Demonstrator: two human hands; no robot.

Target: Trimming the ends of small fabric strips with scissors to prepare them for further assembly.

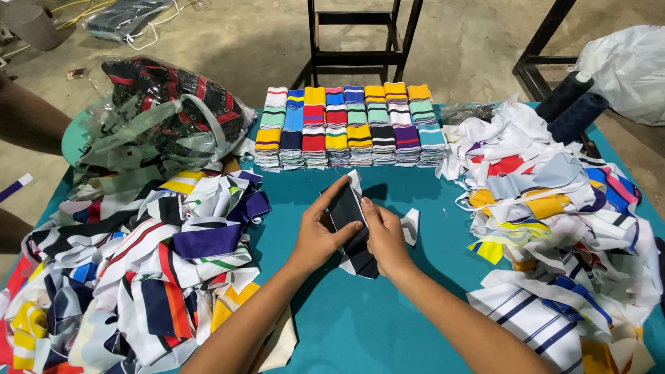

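Note:
My left hand (320, 232) and my right hand (386, 237) meet at the middle of a teal table (360, 325). Together they grip a dark navy fabric strip with white stripes (348, 211), held upright between the fingers, its lower end (364, 264) resting on the table. A small white scrap (410, 225) lies just right of my right hand. Beyond the hands stand neat rows of folded striped collar pieces (350, 125) in many colours.
A loose heap of striped fabric pieces (138, 263) fills the left side, another heap (554, 208) the right. A plastic bag of dark fabric (166, 104) sits back left. Two dark thread cones (575, 104) stand back right. A black metal frame (357, 41) stands behind.

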